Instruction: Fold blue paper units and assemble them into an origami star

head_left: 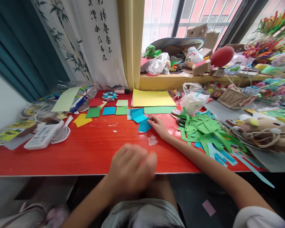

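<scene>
My right hand (158, 125) reaches out over the red table (85, 152), fingertips pressed on a blue paper piece (144, 126) beside a small stack of blue squares (137, 114). My left hand (130, 169) hovers close to my body at the table's front edge, blurred by motion, fingers curled loosely; nothing is seen in it. A large yellow sheet (152, 97) and a green strip (159, 110) lie just beyond the blue pieces.
Green and blue paper offcuts (204, 131) with scissors (179, 119) pile up at the right. Coloured squares (102, 110), a hairbrush (60, 133) and a white box (41, 136) lie at left. A plastic bag (192, 98), baskets and craft clutter fill the windowsill.
</scene>
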Available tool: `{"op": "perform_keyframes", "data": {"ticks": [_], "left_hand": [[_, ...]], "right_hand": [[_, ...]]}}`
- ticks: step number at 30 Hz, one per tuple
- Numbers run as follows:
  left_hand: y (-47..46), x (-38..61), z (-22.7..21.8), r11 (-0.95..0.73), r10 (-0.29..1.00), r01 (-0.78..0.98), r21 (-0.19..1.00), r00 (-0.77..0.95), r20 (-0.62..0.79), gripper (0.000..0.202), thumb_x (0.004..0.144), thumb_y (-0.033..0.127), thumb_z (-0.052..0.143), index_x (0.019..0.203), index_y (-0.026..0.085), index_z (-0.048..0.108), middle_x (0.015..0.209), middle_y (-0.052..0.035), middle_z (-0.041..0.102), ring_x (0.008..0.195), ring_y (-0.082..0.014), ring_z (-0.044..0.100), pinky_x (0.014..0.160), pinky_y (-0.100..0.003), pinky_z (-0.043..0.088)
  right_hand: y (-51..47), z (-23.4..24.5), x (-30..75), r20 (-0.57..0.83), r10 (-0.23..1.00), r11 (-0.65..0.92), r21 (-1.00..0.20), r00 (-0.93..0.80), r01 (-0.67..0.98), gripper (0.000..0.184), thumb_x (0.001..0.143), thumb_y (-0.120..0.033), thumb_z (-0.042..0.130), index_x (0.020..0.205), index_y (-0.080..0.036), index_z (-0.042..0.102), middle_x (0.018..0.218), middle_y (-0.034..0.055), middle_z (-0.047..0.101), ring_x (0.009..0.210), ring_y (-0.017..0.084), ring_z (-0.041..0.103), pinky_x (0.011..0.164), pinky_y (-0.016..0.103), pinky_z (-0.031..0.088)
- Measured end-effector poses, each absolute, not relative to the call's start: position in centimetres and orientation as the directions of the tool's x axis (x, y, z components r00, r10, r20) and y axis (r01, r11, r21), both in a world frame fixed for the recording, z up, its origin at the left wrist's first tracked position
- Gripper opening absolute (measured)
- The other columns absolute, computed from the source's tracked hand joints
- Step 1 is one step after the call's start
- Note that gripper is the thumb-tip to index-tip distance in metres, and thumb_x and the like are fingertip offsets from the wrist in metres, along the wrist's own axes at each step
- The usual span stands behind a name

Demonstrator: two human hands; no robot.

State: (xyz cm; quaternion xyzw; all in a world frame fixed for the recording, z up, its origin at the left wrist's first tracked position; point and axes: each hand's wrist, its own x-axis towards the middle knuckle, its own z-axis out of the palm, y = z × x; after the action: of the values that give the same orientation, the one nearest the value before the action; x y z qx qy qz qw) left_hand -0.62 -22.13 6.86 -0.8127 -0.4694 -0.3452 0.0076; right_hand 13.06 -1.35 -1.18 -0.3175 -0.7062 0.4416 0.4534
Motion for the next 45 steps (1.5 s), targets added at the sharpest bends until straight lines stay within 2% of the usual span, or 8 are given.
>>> {"op": "perform_keyframes", "data": {"ticks": [5, 8, 13, 18, 24, 30, 36, 45], "left_hand": [[-13.2, -2.1, 2.5, -0.293, 0.934, 0.906, 0.307, 0.203, 0.293, 0.024, 0.088, 0.035, 0.044, 0.087, 0.016, 0.057, 0.09, -0.0086, 0.058, 0.088, -0.0226, 0.053, 0.078, -0.038, 0.043], [-9.3, -2.5, 1.3, -0.224, 0.968, 0.802, 0.554, 0.12, 0.218, 0.025, 0.086, 0.04, 0.047, 0.086, 0.016, 0.054, 0.088, -0.0055, 0.057, 0.083, -0.0188, 0.054, 0.073, -0.032, 0.042], [-6.1, -1.7, 0.9, -0.202, 0.969, 0.566, 0.799, -0.003, 0.247, 0.027, 0.083, 0.039, 0.05, 0.067, 0.019, 0.041, 0.068, 0.0007, 0.051, 0.066, -0.0132, 0.047, 0.062, -0.026, 0.034], [-4.9, -2.3, -0.2, -0.175, 0.979, 0.366, 0.914, -0.037, 0.202, 0.028, 0.082, 0.04, 0.048, 0.066, 0.019, 0.038, 0.064, 0.0031, 0.043, 0.063, -0.0111, 0.042, 0.061, -0.025, 0.033], [-5.0, -2.9, -0.6, -0.146, 0.988, 0.295, 0.944, -0.011, 0.156, 0.021, 0.08, 0.037, 0.053, 0.074, 0.018, 0.047, 0.07, 0.0026, 0.047, 0.066, -0.0104, 0.044, 0.064, -0.023, 0.037], [-5.1, -3.0, -0.8, -0.108, 0.993, 0.22, 0.97, -0.017, 0.115, 0.02, 0.077, 0.036, 0.058, 0.077, 0.017, 0.051, 0.072, 0.0017, 0.053, 0.067, -0.0105, 0.05, 0.063, -0.023, 0.041], [-5.0, -3.1, -0.9, -0.107, 0.988, 0.182, 0.977, -0.087, 0.124, 0.021, 0.075, 0.034, 0.062, 0.086, 0.017, 0.058, 0.083, -0.0008, 0.061, 0.079, -0.0125, 0.057, 0.072, -0.024, 0.046], [-5.5, -2.6, -0.4, -0.103, 0.991, 0.02, 0.994, -0.089, 0.104, 0.016, 0.07, 0.028, 0.068, 0.083, 0.018, 0.065, 0.064, 0.0028, 0.058, 0.062, -0.0094, 0.055, 0.06, -0.021, 0.048]], "right_hand": [[-2.1, -1.4, 13.9, 0.297, 0.92, 0.266, -0.952, -0.256, -0.151, 0.021, 0.078, -0.039, 0.056, 0.083, -0.019, 0.052, 0.078, -0.0014, 0.052, 0.07, 0.011, 0.047, 0.066, 0.024, 0.04], [-2.5, -1.2, 13.6, 0.24, 0.95, 0.188, -0.95, -0.201, -0.248, 0.02, 0.076, -0.037, 0.059, 0.083, -0.021, 0.049, 0.073, -0.0034, 0.05, 0.065, 0.01, 0.048, 0.062, 0.023, 0.041], [-2.9, -0.8, 13.2, 0.094, 0.915, -0.024, -0.958, -0.393, -0.284, 0.025, 0.07, -0.037, 0.066, 0.084, -0.02, 0.055, 0.077, -0.0009, 0.061, 0.07, 0.013, 0.059, 0.076, 0.03, 0.05], [-2.2, -0.5, 13.6, -0.007, 0.827, -0.145, -0.969, -0.562, -0.202, 0.027, 0.071, -0.038, 0.067, 0.091, -0.02, 0.058, 0.084, 0.0011, 0.066, 0.069, 0.013, 0.064, 0.074, 0.032, 0.054], [-1.9, -0.7, 13.9, -0.052, 0.811, -0.156, -0.979, -0.583, -0.129, 0.026, 0.075, -0.041, 0.064, 0.087, -0.019, 0.06, 0.076, 0.0025, 0.066, 0.06, 0.013, 0.063, 0.061, 0.029, 0.055], [-1.8, -1.2, 14.0, -0.019, 0.85, -0.086, -0.991, -0.526, -0.103, 0.023, 0.078, -0.041, 0.06, 0.081, -0.019, 0.059, 0.077, 0.001, 0.064, 0.065, 0.012, 0.059, 0.065, 0.029, 0.052], [-1.5, -1.7, 14.3, 0.011, 0.864, 0.005, -1.0, -0.504, -0.012, 0.019, 0.081, -0.037, 0.057, 0.077, -0.019, 0.06, 0.069, -0.0007, 0.059, 0.063, 0.012, 0.054, 0.066, 0.028, 0.047], [-1.9, -0.9, 14.2, -0.005, 0.875, -0.074, -0.99, -0.484, -0.124, 0.013, 0.077, -0.028, 0.061, 0.089, -0.022, 0.061, 0.067, -0.0031, 0.06, 0.058, 0.01, 0.053, 0.056, 0.023, 0.043]]}}
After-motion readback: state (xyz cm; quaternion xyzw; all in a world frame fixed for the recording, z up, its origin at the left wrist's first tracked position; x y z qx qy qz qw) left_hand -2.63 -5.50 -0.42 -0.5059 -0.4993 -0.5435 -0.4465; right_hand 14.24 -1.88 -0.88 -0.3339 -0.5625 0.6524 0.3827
